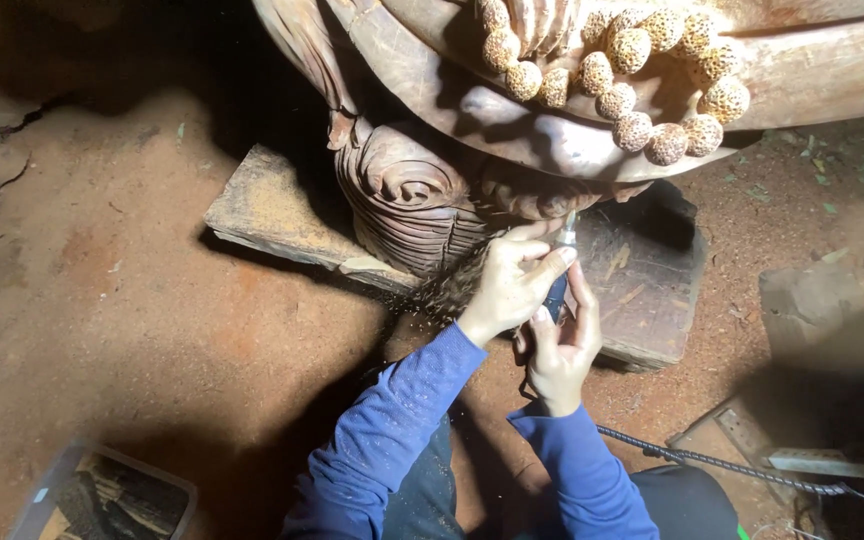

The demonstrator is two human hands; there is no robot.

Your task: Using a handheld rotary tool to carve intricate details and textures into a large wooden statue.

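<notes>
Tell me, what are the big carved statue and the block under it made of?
The carved statue looks like bare, unpolished reddish-brown wood: grain lines and chips flying near the hands. The block seems rough, weathered wood, dusty and unfinished. The round beads look carved from the same wood, pitted.

We see a red dirt floor (pixel 122 300) dusted with wood shavings, a flat wooden slab (pixel 282 215) lying on it, a clear plastic box (pixel 102 495) at lower left, a grey block (pixel 812 300) at right, and a pale plank (pixel 832 463) beside it.
</notes>
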